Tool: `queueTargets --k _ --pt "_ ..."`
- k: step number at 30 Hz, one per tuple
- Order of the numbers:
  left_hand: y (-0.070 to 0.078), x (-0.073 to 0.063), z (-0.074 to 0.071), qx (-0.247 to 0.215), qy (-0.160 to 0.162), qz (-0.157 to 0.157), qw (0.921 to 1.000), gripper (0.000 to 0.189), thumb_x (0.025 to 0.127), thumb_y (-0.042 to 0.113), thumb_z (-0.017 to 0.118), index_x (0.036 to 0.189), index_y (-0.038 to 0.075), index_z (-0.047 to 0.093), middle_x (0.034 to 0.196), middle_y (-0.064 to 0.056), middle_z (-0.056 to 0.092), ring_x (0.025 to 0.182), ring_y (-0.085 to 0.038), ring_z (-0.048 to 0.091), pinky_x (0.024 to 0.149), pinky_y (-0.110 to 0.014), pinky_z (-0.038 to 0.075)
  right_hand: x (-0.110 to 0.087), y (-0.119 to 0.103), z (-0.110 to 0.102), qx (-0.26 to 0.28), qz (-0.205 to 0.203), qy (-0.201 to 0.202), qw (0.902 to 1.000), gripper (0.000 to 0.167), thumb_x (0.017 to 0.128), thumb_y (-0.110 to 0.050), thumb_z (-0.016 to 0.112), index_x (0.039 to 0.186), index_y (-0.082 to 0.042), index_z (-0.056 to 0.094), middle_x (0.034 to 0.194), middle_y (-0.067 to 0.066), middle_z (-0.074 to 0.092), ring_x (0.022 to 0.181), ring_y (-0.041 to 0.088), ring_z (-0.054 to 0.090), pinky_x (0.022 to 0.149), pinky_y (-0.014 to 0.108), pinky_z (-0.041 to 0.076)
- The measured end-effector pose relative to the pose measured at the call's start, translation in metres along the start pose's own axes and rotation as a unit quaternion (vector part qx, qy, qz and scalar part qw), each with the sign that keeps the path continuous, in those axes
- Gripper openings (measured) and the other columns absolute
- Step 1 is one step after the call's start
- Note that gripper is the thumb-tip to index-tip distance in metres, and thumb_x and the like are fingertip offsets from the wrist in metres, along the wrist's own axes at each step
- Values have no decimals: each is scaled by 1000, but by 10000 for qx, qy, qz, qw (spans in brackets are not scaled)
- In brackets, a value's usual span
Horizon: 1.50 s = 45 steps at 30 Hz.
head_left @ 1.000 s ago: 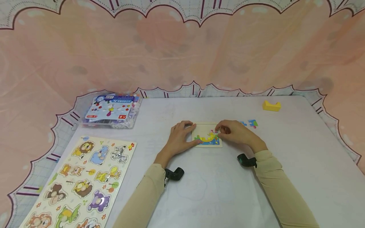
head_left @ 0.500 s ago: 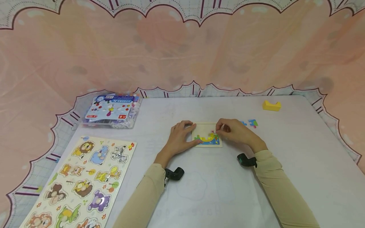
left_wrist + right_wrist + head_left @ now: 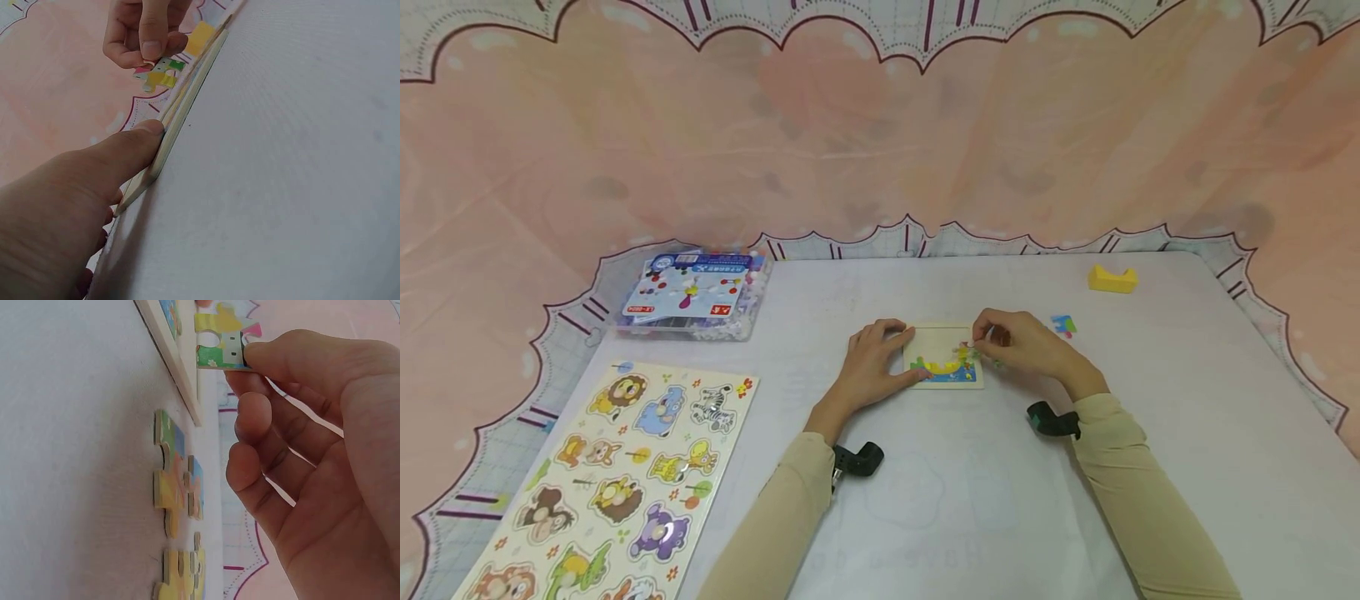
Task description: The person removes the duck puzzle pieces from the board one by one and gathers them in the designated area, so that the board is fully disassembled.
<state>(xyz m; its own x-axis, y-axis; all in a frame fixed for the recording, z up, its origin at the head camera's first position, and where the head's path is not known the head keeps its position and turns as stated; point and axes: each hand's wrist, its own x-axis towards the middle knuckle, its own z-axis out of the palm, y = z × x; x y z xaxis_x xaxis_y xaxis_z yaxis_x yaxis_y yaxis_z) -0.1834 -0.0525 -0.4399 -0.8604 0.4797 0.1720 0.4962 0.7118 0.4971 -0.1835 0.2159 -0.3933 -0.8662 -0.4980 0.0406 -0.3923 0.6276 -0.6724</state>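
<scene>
My left hand (image 3: 872, 358) grips the small wooden puzzle tray (image 3: 932, 340), its thumb on the near edge and its fingers at the left side. The tray's near part shows a blue, yellow and green picture; its back part is bare wood. At the tray's right side, my right hand (image 3: 1026, 342) pinches a puzzle piece (image 3: 215, 357) between thumb and index finger. This piece is green, white and yellow with a pink bit, and is held up over the tray in the left wrist view. Several loose puzzle pieces (image 3: 165, 434) lie beside the tray, under the right hand.
Another blue and green piece (image 3: 1063, 325) lies right of the right hand. A yellow notched block (image 3: 1112, 279) stands at the back right. On the left are a large animal puzzle board (image 3: 647, 458) and a clear plastic box (image 3: 730, 329) with a card on top.
The right hand has shifted slightly to the right with the pinched piece, now covering a blue loose piece seen before. The left hand stays on the tray.
</scene>
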Motion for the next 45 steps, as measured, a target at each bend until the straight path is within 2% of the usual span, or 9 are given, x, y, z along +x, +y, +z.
queueTargets --k 12,20,28,35,39,45 --pt "1 0 0 54 -8 -24 10000 73 79 51 70 139 15 49 139 -7 44 129 -26 40 110 -50 24 -3 7 -7 -52 156 184 9997 8 89 -11 63 94 -15 58 84 0 60 76 18 53 61 23 45" --pt "1 1 -1 55 37 14 10000 72 79 50 70 138 14 50 138 -6 45 128 -26 40 109 -51 25 -9 13 -18 104 471 -33 9988 7 91 -14 61 97 -12 58 86 4 61 76 18 52 56 23 45" --pt "2 -1 -1 40 51 48 10000 72 79 49 71 137 12 50 137 -7 46 129 -25 41 110 -50 25 -16 20 -30 -135 765 -76 9970 8 92 -21 61 97 -14 60 93 4 63 78 18 52 65 24 45" --pt "1 -1 1 40 75 99 9999 71 80 49 70 137 13 51 137 -6 45 129 -25 40 109 -49 25 -22 24 -38 -104 955 -50 9954 9 92 -20 61 98 -13 59 95 4 63 83 20 55 69 26 47" --pt "-1 -1 2 -58 117 86 9999 61 85 47 64 135 14 53 137 -6 46 128 -25 40 109 -50 25 -25 27 -42 -152 915 -6 9957 10 92 -18 60 99 -11 59 97 4 64 85 19 55 72 26 47" --pt "-3 -1 2 -394 290 80 9988 37 97 32 50 129 15 58 146 -5 43 137 -26 35 109 -52 25 -30 32 -48 -100 863 26 9962 10 92 -15 59 100 -9 60 96 6 64 86 19 57 74 26 47"
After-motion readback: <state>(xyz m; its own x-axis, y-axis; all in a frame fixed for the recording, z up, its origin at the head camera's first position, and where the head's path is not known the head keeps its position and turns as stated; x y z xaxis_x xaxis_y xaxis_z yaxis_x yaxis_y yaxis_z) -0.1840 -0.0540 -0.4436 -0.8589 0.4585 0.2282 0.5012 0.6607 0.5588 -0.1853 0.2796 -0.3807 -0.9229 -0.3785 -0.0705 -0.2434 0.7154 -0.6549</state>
